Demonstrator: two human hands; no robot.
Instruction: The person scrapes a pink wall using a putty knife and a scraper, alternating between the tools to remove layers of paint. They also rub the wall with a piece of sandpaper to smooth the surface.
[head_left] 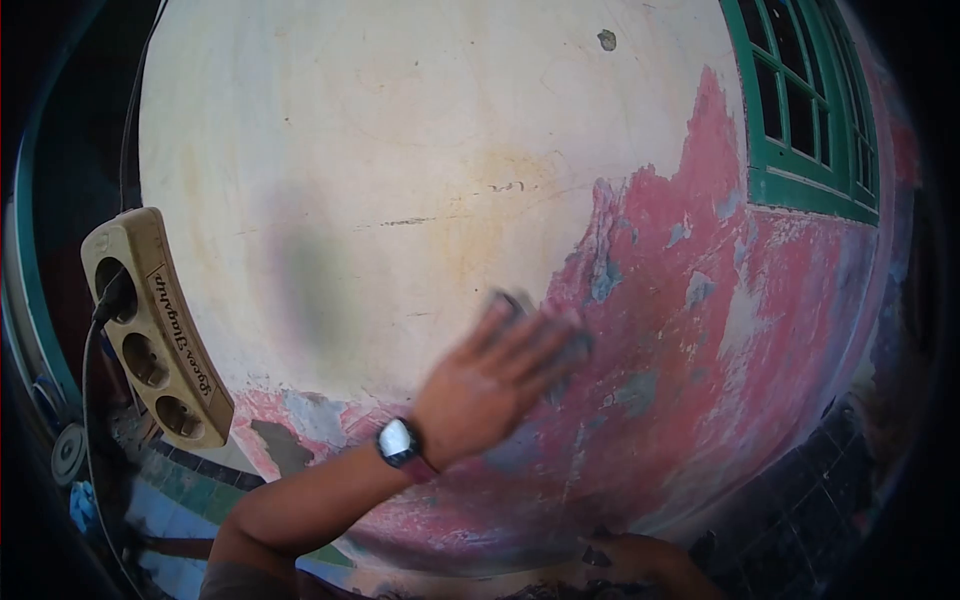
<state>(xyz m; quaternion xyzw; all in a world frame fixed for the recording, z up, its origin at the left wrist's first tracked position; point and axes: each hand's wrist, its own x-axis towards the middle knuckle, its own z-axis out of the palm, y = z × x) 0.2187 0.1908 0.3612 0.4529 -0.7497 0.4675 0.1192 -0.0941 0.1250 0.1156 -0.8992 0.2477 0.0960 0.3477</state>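
My left hand [480,385], with a watch [398,441] on its wrist, is against the wall where whitish paint [400,180] meets peeling pink paint [670,300]. Its fingers are blurred and bent over a dark thing at the fingertips that I cannot make out. Low at the bottom edge is my right hand [640,560], partly cut off and dim, beside the lower wall. A small dark patch shows near its fingers, and what it holds, if anything, is unclear.
On the left hangs a beige power strip [160,330] with a black plug in its top socket and a dark cable. A green-framed window [800,180] is at the upper right. Dark floor tiles [810,490] lie at the lower right, and blue-green tiles [185,500] at the lower left.
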